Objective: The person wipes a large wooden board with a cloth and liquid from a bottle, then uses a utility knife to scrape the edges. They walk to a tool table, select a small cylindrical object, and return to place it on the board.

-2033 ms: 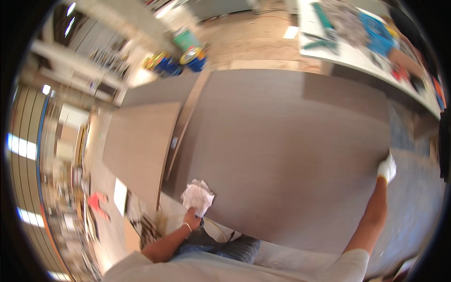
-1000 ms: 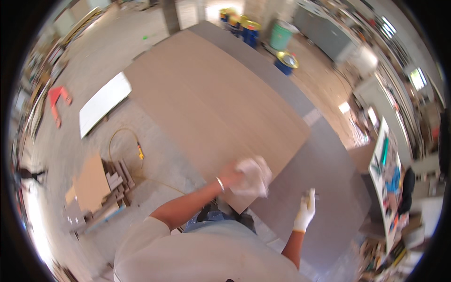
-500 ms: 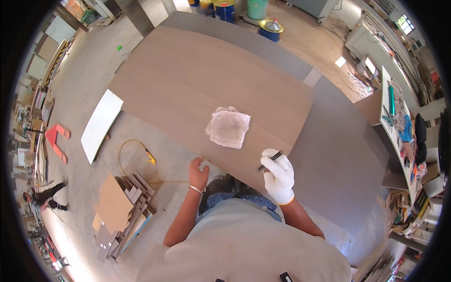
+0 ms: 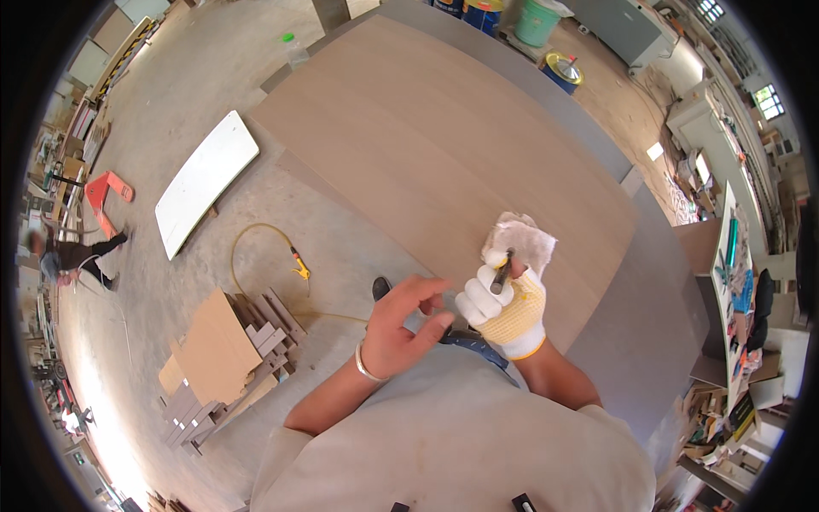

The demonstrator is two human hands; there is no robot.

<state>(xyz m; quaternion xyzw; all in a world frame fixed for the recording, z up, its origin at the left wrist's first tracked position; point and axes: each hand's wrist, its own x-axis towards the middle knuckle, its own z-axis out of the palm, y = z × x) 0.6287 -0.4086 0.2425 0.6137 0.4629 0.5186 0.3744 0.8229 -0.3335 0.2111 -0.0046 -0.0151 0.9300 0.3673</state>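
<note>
A large brown wood-toned board (image 4: 426, 128) lies in front of me, and a crumpled whitish cloth (image 4: 533, 243) rests on it. My right hand (image 4: 512, 314), in a white knitted glove with a yellowish palm, is closed around a short dark pen-like stick (image 4: 501, 275). It is held above the board's near edge and covers part of the cloth. My left hand (image 4: 405, 328), bare with a bracelet at the wrist, is raised beside it. Its fingers are curved and apart with nothing in them, the tips slightly blurred, short of the glove.
Grey boards (image 4: 648, 299) extend under and right of the brown one. On the floor at left are a white panel (image 4: 207, 183), a hose with a yellow air gun (image 4: 301, 269) and stacked offcuts (image 4: 217, 354). A person (image 4: 81, 260) walks at far left. Drums (image 4: 561, 72) stand beyond.
My left hand has risen and moved right toward the gloved hand. The right hand has turned its palm up, still gripping the dark stick. The whole view has shifted; the cloth appears farther right.
</note>
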